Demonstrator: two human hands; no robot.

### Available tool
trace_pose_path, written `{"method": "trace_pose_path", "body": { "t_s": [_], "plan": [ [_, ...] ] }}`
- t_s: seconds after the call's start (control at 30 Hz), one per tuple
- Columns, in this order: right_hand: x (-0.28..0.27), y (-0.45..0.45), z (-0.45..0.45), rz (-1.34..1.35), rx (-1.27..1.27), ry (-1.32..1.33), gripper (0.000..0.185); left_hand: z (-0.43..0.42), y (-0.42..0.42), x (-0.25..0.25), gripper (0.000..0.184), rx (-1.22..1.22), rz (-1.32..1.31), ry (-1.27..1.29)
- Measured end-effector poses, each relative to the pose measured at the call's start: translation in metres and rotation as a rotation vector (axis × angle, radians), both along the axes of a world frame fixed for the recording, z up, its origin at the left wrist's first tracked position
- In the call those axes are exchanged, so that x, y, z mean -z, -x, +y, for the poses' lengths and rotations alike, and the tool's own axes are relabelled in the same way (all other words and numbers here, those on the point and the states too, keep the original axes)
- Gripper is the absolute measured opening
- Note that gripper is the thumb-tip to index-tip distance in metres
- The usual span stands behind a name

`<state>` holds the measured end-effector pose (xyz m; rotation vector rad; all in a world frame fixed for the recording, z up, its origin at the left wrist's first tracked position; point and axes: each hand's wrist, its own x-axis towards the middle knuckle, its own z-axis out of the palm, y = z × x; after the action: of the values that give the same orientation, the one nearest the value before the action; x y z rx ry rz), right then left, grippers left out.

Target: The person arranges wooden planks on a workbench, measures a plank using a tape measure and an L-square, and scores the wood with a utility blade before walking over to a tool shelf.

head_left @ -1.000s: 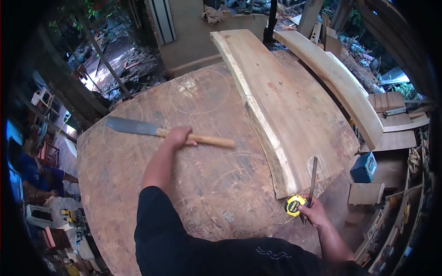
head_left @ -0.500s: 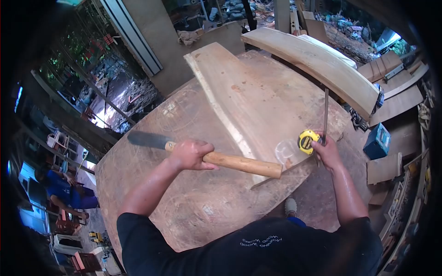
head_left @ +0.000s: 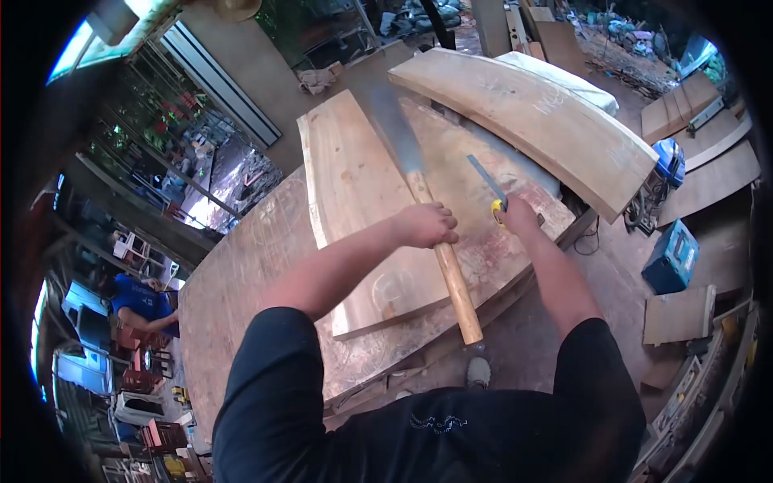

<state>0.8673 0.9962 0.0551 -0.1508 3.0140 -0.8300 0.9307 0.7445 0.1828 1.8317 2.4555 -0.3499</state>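
Observation:
My left hand (head_left: pixel 427 226) is closed around the wooden handle (head_left: pixel 456 282) of a long machete. Its dark blade (head_left: pixel 390 121) points away from me across the board's right edge and is blurred. My right hand (head_left: pixel 519 215) grips a yellow tape measure (head_left: pixel 498 211), mostly hidden by the fingers, together with a thin flat metal strip (head_left: pixel 485 175) that sticks out forward and left. Under my left forearm, a wide wooden board (head_left: pixel 358 169) with one pale wavy edge lies on the worn table (head_left: pixel 250 266). A faint round mark shows near its close end.
A thick curved wood slab (head_left: pixel 531 117) rests along the far right side. A teal box (head_left: pixel 672 256) and wood offcuts (head_left: pixel 679 314) stand on the floor to the right. At the left, a person in a blue shirt (head_left: pixel 141 302) is beside red crates.
The machete has swung from pointing left to pointing away from me. The board now lies further left on the table. My right hand has moved left and forward with the tape measure and strip.

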Motion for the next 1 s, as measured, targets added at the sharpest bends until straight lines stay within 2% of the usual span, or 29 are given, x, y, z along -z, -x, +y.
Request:
{"method": "trace_pose_path", "body": {
  "t_s": [0.13,0.2,0.3,0.4,0.47,0.5,0.53,0.63,0.7,0.77,0.8,0.83,0.87,0.9,0.93,0.97,1.0],
  "plan": [
    [0.01,0.011,0.005,-0.051,0.011,-0.03,0.033,0.037,0.034,0.06,0.011,0.012,-0.022,0.01],
    [0.026,0.024,0.005,-0.061,0.017,-0.051,0.038,0.047,0.048,0.082,0.012,-0.018,-0.034,0.007],
    [0.022,0.024,-0.003,-0.034,0.026,-0.029,0.034,0.055,0.058,0.107,0.012,-0.115,-0.007,0.035],
    [0.021,0.037,-0.014,-0.067,0.025,-0.045,0.037,0.054,0.062,0.139,0.014,-0.213,0.008,0.006],
    [0.017,0.042,-0.013,-0.137,-0.021,-0.018,0.04,0.054,0.05,0.144,0.021,-0.381,0.1,-0.022],
    [0.015,0.046,-0.015,-0.197,-0.059,0.016,0.042,0.055,0.048,0.145,0.036,-0.507,0.089,0.023],
    [0.019,0.051,-0.017,-0.199,-0.075,0.014,0.042,0.054,0.042,0.138,0.036,-0.522,0.086,0.023],
    [0.043,0.068,-0.013,-0.296,-0.132,0.12,0.052,0.042,0.019,0.125,0.062,-0.791,-0.069,-0.174],
    [0.044,0.068,-0.012,-0.275,-0.116,0.069,0.057,0.017,-0.011,0.104,0.059,-0.951,-0.072,-0.269],
    [0.044,0.062,-0.015,-0.251,-0.068,-0.009,0.069,-0.023,-0.039,0.088,0.058,-1.236,0.007,-0.333],
    [0.045,0.054,-0.018,-0.252,-0.083,-0.017,0.069,-0.054,-0.056,0.095,0.06,-1.421,0.054,-0.442],
    [0.048,0.04,-0.022,0.055,-0.103,-0.001,0.069,-0.09,-0.075,0.115,0.059,-1.517,0.206,-0.492],
    [0.047,0.026,-0.027,0.367,-0.126,0.02,0.069,-0.121,-0.1,0.122,0.059,-1.652,0.248,-0.561],
    [0.031,0.003,-0.034,0.267,-0.198,0.141,0.071,-0.143,-0.122,0.12,0.061,-1.867,0.166,-0.636],
    [0.017,-0.026,-0.046,0.162,-0.27,0.258,0.072,-0.168,-0.148,0.134,0.063,-1.938,0.168,-0.798],
    [0.021,-0.05,-0.059,0.087,-0.334,0.353,0.073,-0.191,-0.171,0.152,0.071,-1.962,0.168,-0.849],
    [0.027,-0.072,-0.069,0.007,-0.398,0.445,0.074,-0.195,-0.185,0.158,0.071,-1.983,0.174,-0.864]
  ]
}}
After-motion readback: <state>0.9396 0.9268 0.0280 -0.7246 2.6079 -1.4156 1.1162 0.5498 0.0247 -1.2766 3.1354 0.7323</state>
